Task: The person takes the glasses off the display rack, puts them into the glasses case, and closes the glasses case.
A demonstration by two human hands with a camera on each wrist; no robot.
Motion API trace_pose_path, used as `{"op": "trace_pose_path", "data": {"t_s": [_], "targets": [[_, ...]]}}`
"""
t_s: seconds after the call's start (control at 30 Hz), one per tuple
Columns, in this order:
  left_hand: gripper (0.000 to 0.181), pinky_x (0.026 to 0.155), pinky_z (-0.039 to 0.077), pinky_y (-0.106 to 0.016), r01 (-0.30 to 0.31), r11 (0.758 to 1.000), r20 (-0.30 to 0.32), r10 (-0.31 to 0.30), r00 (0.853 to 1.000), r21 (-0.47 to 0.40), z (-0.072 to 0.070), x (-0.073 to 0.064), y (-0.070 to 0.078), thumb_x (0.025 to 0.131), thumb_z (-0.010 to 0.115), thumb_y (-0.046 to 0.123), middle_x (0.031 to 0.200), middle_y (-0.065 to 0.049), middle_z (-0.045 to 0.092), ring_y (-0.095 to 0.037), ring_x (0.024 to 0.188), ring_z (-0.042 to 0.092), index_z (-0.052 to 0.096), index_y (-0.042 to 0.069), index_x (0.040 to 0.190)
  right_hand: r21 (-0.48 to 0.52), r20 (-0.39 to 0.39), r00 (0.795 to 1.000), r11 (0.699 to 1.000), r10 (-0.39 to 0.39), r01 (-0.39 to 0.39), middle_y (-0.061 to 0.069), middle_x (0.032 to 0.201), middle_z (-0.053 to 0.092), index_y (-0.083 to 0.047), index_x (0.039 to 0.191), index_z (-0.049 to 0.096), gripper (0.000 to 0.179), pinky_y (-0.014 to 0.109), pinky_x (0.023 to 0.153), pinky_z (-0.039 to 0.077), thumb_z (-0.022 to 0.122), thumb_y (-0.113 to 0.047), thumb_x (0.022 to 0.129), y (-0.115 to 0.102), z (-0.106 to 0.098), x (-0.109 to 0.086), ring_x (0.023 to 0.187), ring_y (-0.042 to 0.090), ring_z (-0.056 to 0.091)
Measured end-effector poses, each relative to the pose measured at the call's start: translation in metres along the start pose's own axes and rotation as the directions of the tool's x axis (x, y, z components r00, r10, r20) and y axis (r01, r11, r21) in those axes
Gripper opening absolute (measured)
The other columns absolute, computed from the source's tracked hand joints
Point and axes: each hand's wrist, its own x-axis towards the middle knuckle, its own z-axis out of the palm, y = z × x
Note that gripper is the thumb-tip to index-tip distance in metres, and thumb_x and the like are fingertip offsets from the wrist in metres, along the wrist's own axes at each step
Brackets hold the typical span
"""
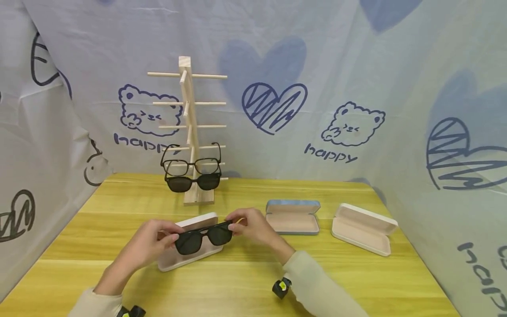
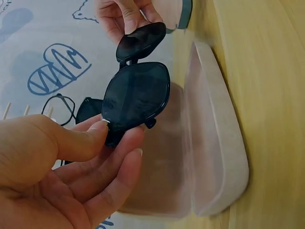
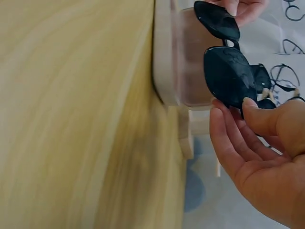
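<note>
A pair of black sunglasses is held between both hands, dark lenses facing the head camera. My left hand pinches one outer end of the frame between thumb and fingers. At the other end, my right hand pinches the frame the same way. Right behind and below the sunglasses lies an open white glasses case with a pinkish lining, partly hidden by them. In the left wrist view, the sunglasses overlap that case's interior.
A wooden display rack stands at the back, carrying clear-lens glasses above dark sunglasses. To the right lie an open blue case and an open white case. Printed cloth hangs behind the wooden table.
</note>
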Motion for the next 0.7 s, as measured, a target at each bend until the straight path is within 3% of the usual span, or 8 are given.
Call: {"op": "trace_pose_path", "data": {"t_s": [0.1,0.3,0.37,0.57,0.7], "targets": [[0.017,0.064,0.057,-0.023,0.032,0.999,-0.016,-0.032,0.999,0.034,-0.001,-0.003,-0.003,0.095,0.067,-0.005,0.106,-0.017,0.076,-0.014,0.076,0.07,0.078,-0.001,0.107,-0.007,-0.01,1.0,1.0,0.005,-0.005,0.024,0.104,0.072,0.006,0.113,0.073,0.019,0.04,0.073,0.065,0.069,0.002,0.096,0.002,0.007,0.005,0.08,0.035,0.075],[0.013,0.062,0.056,-0.022,0.056,0.994,-0.054,-0.051,0.997,0.09,-0.004,-0.008,-0.007,0.092,0.072,-0.003,0.098,-0.014,0.078,-0.009,0.072,0.069,0.079,0.0,0.102,-0.054,-0.042,0.999,0.998,0.01,-0.013,0.019,0.102,0.075,0.004,0.112,0.074,0.018,0.024,0.066,0.062,0.07,0.003,0.094,0.006,0.018,0.013,0.071,0.009,0.071],[0.014,0.062,0.056,-0.022,0.079,0.994,-0.064,-0.075,0.995,0.071,-0.005,-0.011,-0.008,0.091,0.072,-0.002,0.099,-0.016,0.078,-0.01,0.073,0.071,0.079,-0.002,0.103,-0.04,-0.044,0.999,0.999,0.021,-0.022,0.019,0.102,0.075,0.004,0.112,0.074,0.019,0.026,0.066,0.063,0.071,0.005,0.093,0.006,0.021,0.014,0.072,0.01,0.071],[0.014,0.059,0.056,-0.023,0.205,0.978,-0.086,-0.202,0.976,0.028,-0.008,-0.017,-0.01,0.093,0.072,-0.001,0.092,-0.015,0.079,-0.015,0.074,0.072,0.08,-0.004,0.104,-0.013,-0.047,0.997,0.998,0.06,-0.061,0.021,0.105,0.074,0.004,0.112,0.075,0.02,0.027,0.066,0.063,0.072,0.006,0.092,0.003,0.031,0.018,0.079,0.028,0.076],[0.013,0.059,0.055,-0.022,0.244,0.969,-0.104,-0.239,0.966,0.042,-0.007,-0.018,-0.014,0.092,0.072,-0.001,0.088,-0.014,0.08,-0.015,0.072,0.073,0.08,-0.003,0.101,-0.037,-0.039,0.998,0.998,0.048,-0.049,0.022,0.104,0.075,0.006,0.111,0.075,0.02,0.02,0.061,0.059,0.074,0.004,0.091,0.004,0.037,0.019,0.076,0.025,0.077]]}}
